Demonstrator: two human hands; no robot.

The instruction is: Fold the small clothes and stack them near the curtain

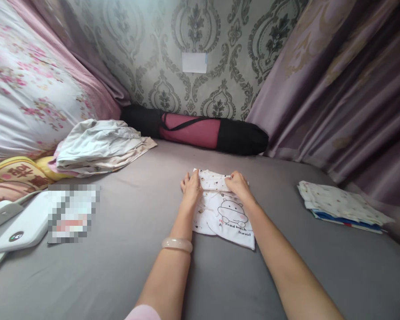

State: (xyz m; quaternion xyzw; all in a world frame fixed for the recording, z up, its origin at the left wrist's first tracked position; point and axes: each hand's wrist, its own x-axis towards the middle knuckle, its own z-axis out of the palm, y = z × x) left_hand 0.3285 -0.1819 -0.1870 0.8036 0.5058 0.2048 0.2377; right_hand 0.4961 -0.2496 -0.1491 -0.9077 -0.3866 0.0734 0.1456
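A small white garment (234,222) lies on the grey sheet in front of me, printed with a cartoon animal, lettering and tiny motifs. Its far part is folded over into a band across the top. My left hand (192,186) grips the left end of that band, thumb on top and some fingers hidden behind the cloth. At the right end, my right hand (239,184) pinches the fold with its fingers closed. Whether the garment is a top or trousers I cannot tell.
Folded clothes (343,204) lie at the right. Crumpled pale cloth (100,144), a white power bank (25,226), a power strip (2,215) and a blurred-out packet (74,215) are at the left. A black-and-maroon long bag (191,131) rests along the wall.
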